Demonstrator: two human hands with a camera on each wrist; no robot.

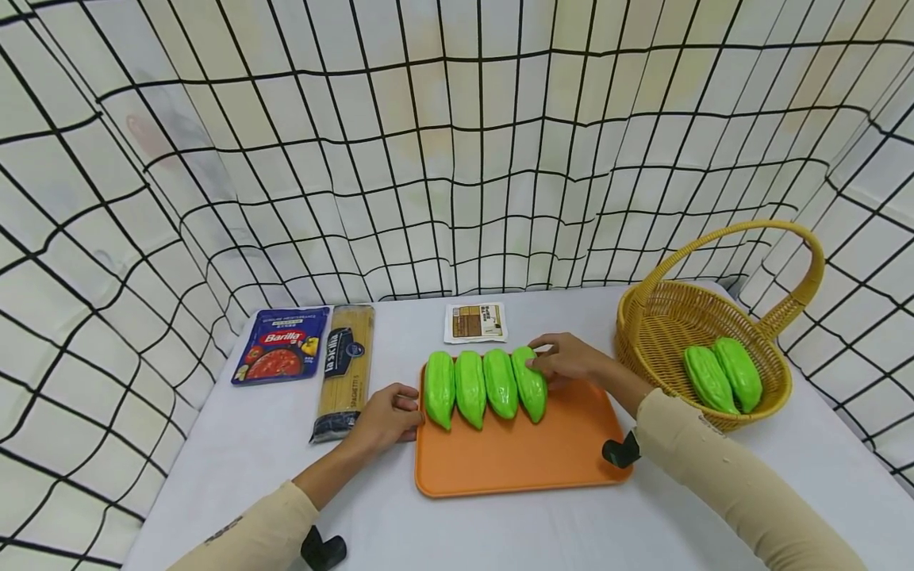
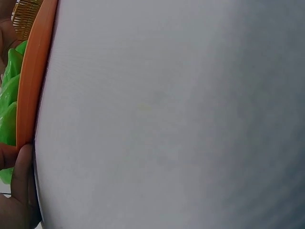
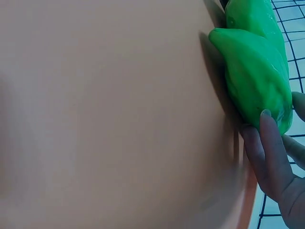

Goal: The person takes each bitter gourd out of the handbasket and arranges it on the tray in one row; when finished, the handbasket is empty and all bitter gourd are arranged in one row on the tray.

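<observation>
Right hand (image 1: 567, 357): fingers (image 3: 276, 157) part-closed, opened only to the width of the blunt end of the rightmost green vegetable (image 1: 530, 385), which is pinched there at the tray's far rim; fingertips seen on its skin in the right wrist view

Left hand (image 1: 389, 416): fingers (image 2: 21, 174) nearly closed, left rim of the orange tray (image 1: 514, 460) pinched between them, rim contact confirmed in the left wrist view

Tray is laid flat on the white-covered desk (image 1: 221, 484). Four vegetables are carried in it, the pinched one plus three other green vegetables (image 1: 470, 390), lined up side by side along the far edge from the left corner, tapered ends pointed at the person. Near half and right side of the tray are left bare

Wicker basket (image 1: 635, 349), handle up, is placed right of the tray, near the right forearm. Two more green vegetables (image 1: 738, 374) are held in it, side by side, toward its near right wall

Spaghetti pack (image 1: 346, 373) is laid just beside the left hand, Barilla pouch (image 1: 282, 345) left of that. Small brown-and-white packet (image 1: 475, 323) is set beyond the tray. Desk is backed by a white black-gridded sheet (image 1: 493, 151)
</observation>
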